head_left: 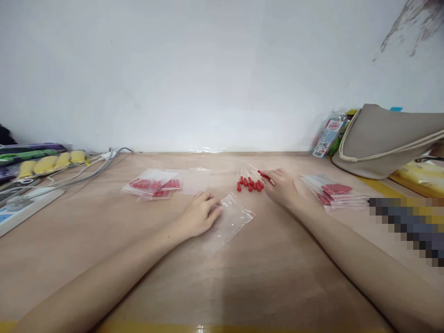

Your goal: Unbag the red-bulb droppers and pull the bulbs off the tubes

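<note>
A clear zip bag lies flat on the table in front of me. My left hand rests at its left edge, thumb and fingers loosely curved and apart, gripping nothing that I can see. Several thin pale sticks with red bulb-shaped ends lie in a loose pile beyond the bag. Beside that pile, my right hand is closed on a red-tipped stick, its red end showing at the fingertips.
Filled zip bags of red-tipped sticks lie at left and right. An empty-looking bag touches the left stack. A power strip with cables is far left. A grey drawstring bag and a carton stand far right.
</note>
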Demonstrator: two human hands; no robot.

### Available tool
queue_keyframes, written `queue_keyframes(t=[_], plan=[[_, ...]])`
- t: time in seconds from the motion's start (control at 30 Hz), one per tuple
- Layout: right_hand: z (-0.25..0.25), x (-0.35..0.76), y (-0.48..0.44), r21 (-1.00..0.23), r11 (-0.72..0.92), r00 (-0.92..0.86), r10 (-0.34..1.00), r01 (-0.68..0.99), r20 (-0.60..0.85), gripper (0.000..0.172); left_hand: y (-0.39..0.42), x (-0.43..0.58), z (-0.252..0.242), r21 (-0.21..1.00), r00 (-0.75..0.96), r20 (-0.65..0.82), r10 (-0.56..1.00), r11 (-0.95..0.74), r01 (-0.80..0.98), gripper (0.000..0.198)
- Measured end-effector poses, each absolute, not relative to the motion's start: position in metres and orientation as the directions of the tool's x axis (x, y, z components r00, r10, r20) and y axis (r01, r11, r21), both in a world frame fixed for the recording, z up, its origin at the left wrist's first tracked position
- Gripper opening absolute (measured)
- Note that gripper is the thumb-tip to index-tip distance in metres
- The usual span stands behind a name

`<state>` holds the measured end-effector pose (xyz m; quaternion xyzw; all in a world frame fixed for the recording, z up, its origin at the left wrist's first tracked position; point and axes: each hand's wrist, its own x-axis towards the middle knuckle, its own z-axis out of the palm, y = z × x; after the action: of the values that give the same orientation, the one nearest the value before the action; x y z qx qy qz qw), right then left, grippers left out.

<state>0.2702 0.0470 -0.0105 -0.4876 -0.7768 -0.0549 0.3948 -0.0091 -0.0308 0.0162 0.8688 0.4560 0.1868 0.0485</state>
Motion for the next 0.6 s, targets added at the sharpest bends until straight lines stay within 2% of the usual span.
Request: queue_keyframes(t=[0.1, 0.2, 0.3, 0.4, 0.53, 0.6], plan=[[-0.01, 0.265, 0.049, -0.229, 0.55, -0.311, 0.715, 0.803, 0.626, 0.03, -0.02, -0.018, 0.013, 0.395, 0.429, 0.254, 0.867, -0.497, 0.772, 0.022], [-0.009, 0.263, 0.048, -0.216, 0.582, -0.381, 0.726, 0.784, 0.572, 0.029, -0.015, -0.022, 0.011, 0.473, 0.388, 0.224, 0.894, -0.448, 0.759, 0.018], [-0.009, 0.26, 0.043, -0.256, 0.607, -0.401, 0.73, 0.752, 0.554, 0.029, -0.016, -0.022, 0.011, 0.516, 0.364, 0.18, 0.914, -0.403, 0.756, 0.017], [-0.006, 0.26, 0.039, -0.318, 0.582, -0.31, 0.731, 0.748, 0.609, 0.03, -0.017, -0.022, 0.012, 0.535, 0.361, 0.115, 0.925, -0.364, 0.762, 0.013], [0.007, 0.286, 0.041, -0.282, 0.467, -0.191, 0.735, 0.838, 0.651, 0.027, -0.019, -0.022, 0.011, 0.568, 0.395, 0.076, 0.916, -0.365, 0.738, 0.006], [0.012, 0.313, 0.047, -0.221, 0.263, -0.078, 0.79, 0.939, 0.607, 0.025, -0.019, -0.021, 0.011, 0.574, 0.406, 0.078, 0.911, -0.374, 0.729, 0.005]])
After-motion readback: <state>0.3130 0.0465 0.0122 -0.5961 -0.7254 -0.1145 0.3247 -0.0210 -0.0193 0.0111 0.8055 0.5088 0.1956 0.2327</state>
